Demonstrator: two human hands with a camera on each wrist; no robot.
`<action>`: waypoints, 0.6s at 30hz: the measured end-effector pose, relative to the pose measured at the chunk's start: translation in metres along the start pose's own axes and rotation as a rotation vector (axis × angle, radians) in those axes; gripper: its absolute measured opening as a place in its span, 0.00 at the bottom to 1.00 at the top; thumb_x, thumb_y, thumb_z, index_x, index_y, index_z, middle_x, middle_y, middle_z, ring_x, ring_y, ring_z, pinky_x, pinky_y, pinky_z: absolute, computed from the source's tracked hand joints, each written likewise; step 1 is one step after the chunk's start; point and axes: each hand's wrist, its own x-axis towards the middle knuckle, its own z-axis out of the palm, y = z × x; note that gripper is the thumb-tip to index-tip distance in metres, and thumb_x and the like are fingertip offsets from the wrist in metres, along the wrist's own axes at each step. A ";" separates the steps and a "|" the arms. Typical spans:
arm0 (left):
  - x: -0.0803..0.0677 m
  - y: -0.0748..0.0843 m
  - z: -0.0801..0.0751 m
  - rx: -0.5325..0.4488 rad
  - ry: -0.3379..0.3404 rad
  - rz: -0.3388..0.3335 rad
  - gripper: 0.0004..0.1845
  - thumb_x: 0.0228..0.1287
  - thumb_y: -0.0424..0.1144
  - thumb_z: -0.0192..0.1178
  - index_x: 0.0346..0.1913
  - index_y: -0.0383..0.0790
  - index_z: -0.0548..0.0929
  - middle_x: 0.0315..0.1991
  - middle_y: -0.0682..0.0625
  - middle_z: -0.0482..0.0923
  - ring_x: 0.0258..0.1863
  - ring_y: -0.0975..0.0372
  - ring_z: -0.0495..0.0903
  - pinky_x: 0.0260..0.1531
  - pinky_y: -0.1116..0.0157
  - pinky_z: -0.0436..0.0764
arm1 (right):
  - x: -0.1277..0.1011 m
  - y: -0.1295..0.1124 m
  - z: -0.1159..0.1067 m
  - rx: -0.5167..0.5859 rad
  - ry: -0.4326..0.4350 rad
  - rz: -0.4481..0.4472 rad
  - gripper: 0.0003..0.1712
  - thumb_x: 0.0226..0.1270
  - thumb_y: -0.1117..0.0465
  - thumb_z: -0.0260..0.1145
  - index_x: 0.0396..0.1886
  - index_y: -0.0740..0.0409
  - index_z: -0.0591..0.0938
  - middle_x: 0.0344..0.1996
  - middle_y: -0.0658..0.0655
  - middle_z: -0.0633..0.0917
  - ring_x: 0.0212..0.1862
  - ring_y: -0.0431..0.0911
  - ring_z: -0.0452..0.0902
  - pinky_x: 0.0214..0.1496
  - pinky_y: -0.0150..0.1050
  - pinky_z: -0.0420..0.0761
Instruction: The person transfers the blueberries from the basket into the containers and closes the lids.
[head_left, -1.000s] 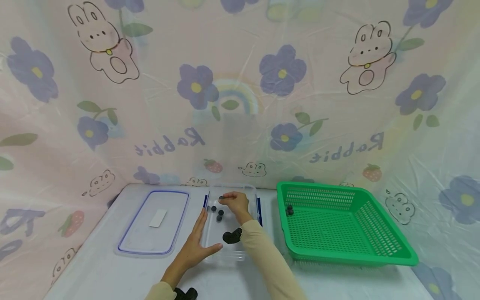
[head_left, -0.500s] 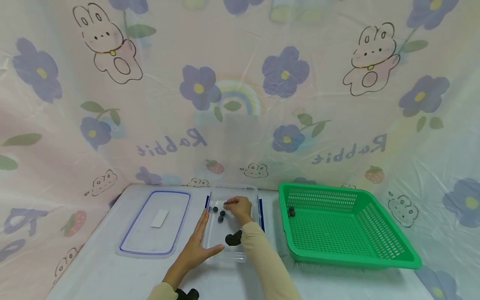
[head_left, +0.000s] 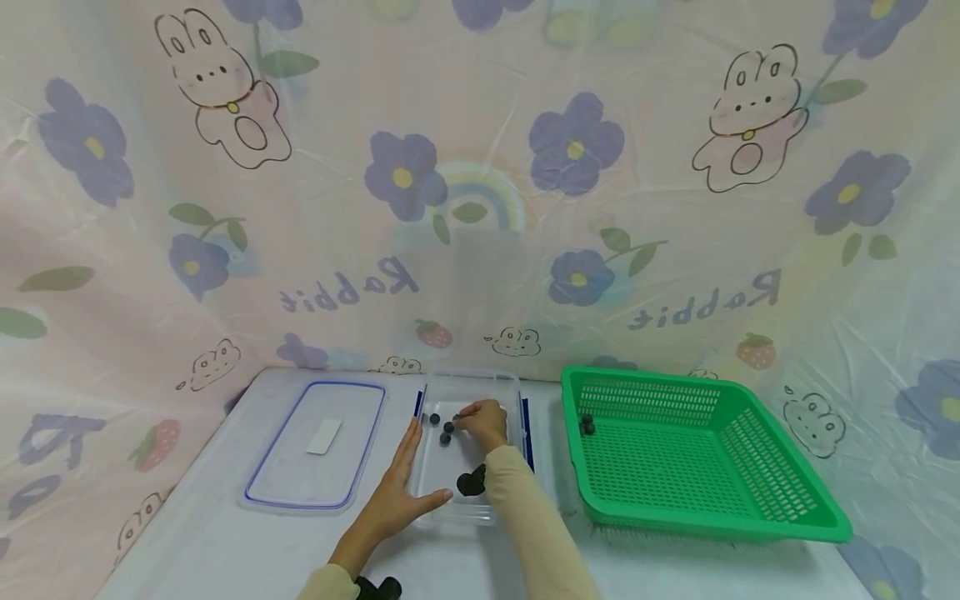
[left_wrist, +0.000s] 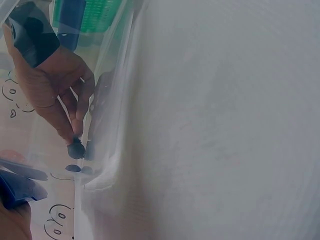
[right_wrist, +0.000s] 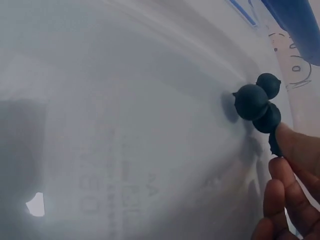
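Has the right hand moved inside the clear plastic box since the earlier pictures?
Yes. The right hand drew slightly back from the clear plastic box's far wall, toward the person.

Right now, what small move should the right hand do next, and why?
Probably lift the pinched blueberry up and carry it toward the green basket. The right hand already pinches it inside the clear container, and two berries lie in the basket.

A white table (head_left: 225,542) stands before a pastel curtain (head_left: 480,167) printed with rabbits and purple flowers

Green basket (head_left: 697,467) w/ two berries (head_left: 587,425); lid (head_left: 318,444) left.
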 end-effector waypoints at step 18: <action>0.000 0.001 0.000 0.009 0.000 0.000 0.58 0.52 0.45 0.73 0.78 0.40 0.45 0.78 0.46 0.37 0.74 0.47 0.42 0.65 0.38 0.52 | 0.000 0.001 0.003 -0.002 -0.015 0.016 0.10 0.46 0.70 0.78 0.30 0.62 0.87 0.24 0.54 0.81 0.27 0.45 0.76 0.31 0.38 0.78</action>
